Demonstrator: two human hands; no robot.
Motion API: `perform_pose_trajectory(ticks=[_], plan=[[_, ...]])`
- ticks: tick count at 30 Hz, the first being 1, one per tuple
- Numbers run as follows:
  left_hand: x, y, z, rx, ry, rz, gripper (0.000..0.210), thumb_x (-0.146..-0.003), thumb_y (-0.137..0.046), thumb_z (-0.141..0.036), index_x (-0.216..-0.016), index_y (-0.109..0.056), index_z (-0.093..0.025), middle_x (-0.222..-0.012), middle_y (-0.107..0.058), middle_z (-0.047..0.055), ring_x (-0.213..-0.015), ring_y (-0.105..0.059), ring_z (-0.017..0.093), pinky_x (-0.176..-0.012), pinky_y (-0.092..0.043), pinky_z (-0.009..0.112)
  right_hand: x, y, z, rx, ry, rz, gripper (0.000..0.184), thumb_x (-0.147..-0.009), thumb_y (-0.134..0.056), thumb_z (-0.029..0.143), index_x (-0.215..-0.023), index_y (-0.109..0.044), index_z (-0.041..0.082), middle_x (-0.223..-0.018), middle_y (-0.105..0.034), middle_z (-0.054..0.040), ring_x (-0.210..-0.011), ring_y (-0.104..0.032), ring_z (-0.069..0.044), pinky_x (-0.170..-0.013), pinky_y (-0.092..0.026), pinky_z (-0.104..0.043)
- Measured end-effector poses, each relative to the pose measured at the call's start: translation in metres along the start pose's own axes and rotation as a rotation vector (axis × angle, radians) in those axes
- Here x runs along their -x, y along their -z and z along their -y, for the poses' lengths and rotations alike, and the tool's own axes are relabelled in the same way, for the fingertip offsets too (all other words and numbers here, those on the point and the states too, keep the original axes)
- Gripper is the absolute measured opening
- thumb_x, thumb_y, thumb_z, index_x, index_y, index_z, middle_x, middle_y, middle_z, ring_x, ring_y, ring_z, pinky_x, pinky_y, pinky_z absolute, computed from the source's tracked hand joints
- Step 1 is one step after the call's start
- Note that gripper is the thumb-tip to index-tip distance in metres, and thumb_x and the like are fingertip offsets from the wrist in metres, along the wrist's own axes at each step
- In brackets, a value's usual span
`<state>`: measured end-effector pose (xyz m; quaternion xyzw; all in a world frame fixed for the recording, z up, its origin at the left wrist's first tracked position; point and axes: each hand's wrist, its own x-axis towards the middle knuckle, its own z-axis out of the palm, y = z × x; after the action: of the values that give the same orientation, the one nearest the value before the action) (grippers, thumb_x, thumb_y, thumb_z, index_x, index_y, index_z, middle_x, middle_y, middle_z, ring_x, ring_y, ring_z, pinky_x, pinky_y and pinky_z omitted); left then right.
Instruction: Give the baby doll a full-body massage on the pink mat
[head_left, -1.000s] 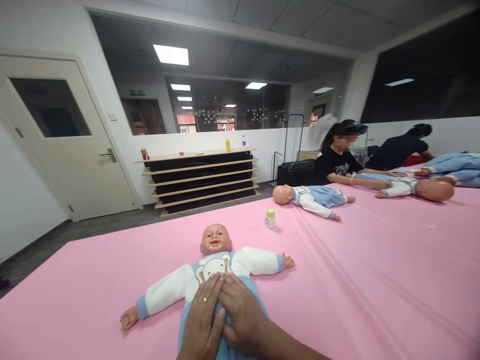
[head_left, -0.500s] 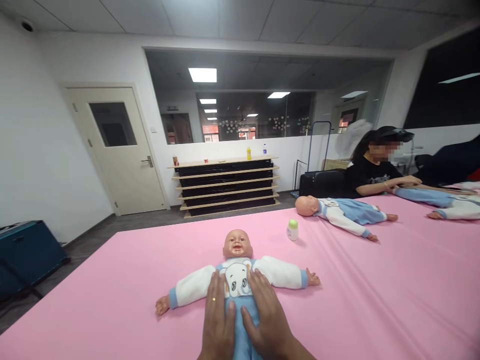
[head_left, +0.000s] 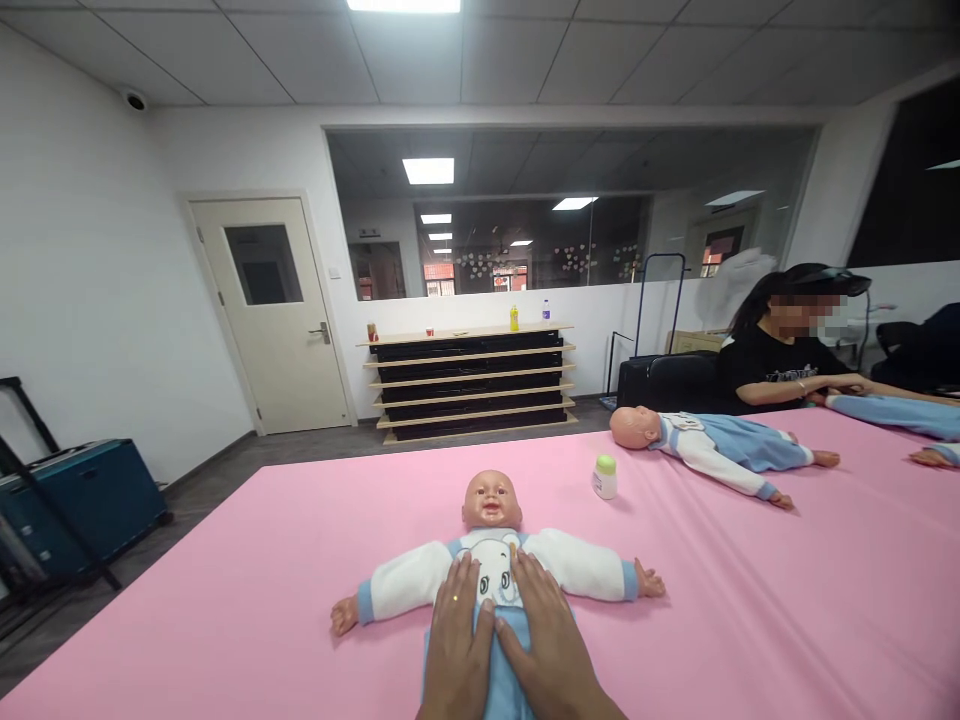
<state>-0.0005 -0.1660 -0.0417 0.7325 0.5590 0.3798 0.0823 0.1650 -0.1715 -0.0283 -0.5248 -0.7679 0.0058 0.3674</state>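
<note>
A baby doll lies on its back on the pink table cover, head away from me and arms spread wide. It wears a white and light-blue outfit with an animal face on the chest. My left hand rests flat on the left side of its torso, fingers stretched out, with a ring on one finger. On the right side of the torso lies my right hand, also flat and open. The two thumbs come close together over the blue cloth. The doll's lower body is mostly hidden under my hands and wrists.
A small white bottle with a green cap stands beyond the doll's right-hand arm. Another doll lies farther right. A person in a black shirt sits there, hands by a third doll. A teal suitcase stands at left.
The view has shifted, so the scene sits lower and farther right. My hands remain on the doll's torso, and their thumbs are now closer together.
</note>
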Motion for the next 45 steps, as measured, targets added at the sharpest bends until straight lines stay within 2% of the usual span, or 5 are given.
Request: perform_pose_trajectory(ticks=[6, 12, 24, 31, 45], plan=[[0.007, -0.009, 0.007, 0.011, -0.095, -0.277, 0.06, -0.097, -0.037, -0.03, -0.153, -0.018, -0.023, -0.155, -0.026, 0.01, -0.144, -0.024, 0.027, -0.114, -0.032, 0.051, 0.003, 0.003, -0.006, -0.006, 0.161, -0.18, 0.064, -0.088, -0.051, 0.031, -0.148, -0.034, 0.018, -0.146, -0.041, -0.0126, -0.134, -0.04, -0.036, -0.105, -0.043, -0.057], [-0.002, 0.006, -0.001, -0.078, -0.518, -0.081, 0.061, -0.094, -0.042, -0.039, -0.151, -0.025, -0.026, -0.147, -0.042, 0.007, -0.135, -0.041, 0.025, -0.109, -0.041, 0.042, -0.005, 0.008, -0.001, -0.044, 0.415, 0.015, 0.059, -0.084, -0.048, 0.028, -0.142, -0.045, 0.02, -0.14, -0.049, -0.0098, -0.131, -0.046, -0.03, -0.106, -0.043, -0.05], [0.0, -0.022, 0.016, -0.134, -0.197, -0.364, 0.069, -0.095, -0.041, -0.021, -0.154, -0.004, -0.029, -0.149, -0.039, 0.009, -0.14, -0.032, 0.025, -0.108, -0.043, 0.048, 0.002, -0.021, -0.03, 0.115, 0.112, -0.185, 0.069, -0.089, -0.053, 0.035, -0.15, -0.028, 0.016, -0.144, -0.043, -0.015, -0.13, -0.047, -0.035, -0.098, -0.051, -0.051], [-0.005, -0.014, 0.007, -0.095, -0.518, -0.264, 0.059, -0.099, -0.031, -0.042, -0.153, -0.018, -0.024, -0.138, -0.052, 0.011, -0.132, -0.045, 0.024, -0.109, -0.041, 0.041, -0.013, -0.013, -0.024, 0.101, 0.641, -0.14, 0.055, -0.093, -0.037, 0.017, -0.148, -0.035, 0.024, -0.135, -0.055, -0.0041, -0.121, -0.057, -0.02, -0.103, -0.049, -0.033], [0.001, -0.029, 0.019, -0.114, -0.269, -0.428, 0.063, -0.096, -0.038, -0.022, -0.153, -0.014, -0.027, -0.148, -0.041, 0.007, -0.14, -0.033, 0.025, -0.108, -0.042, 0.049, 0.003, -0.019, -0.027, 0.163, 0.225, -0.222, 0.078, -0.088, -0.055, 0.036, -0.153, -0.018, 0.013, -0.146, -0.039, -0.0166, -0.13, -0.045, -0.037, -0.097, -0.052, -0.051]])
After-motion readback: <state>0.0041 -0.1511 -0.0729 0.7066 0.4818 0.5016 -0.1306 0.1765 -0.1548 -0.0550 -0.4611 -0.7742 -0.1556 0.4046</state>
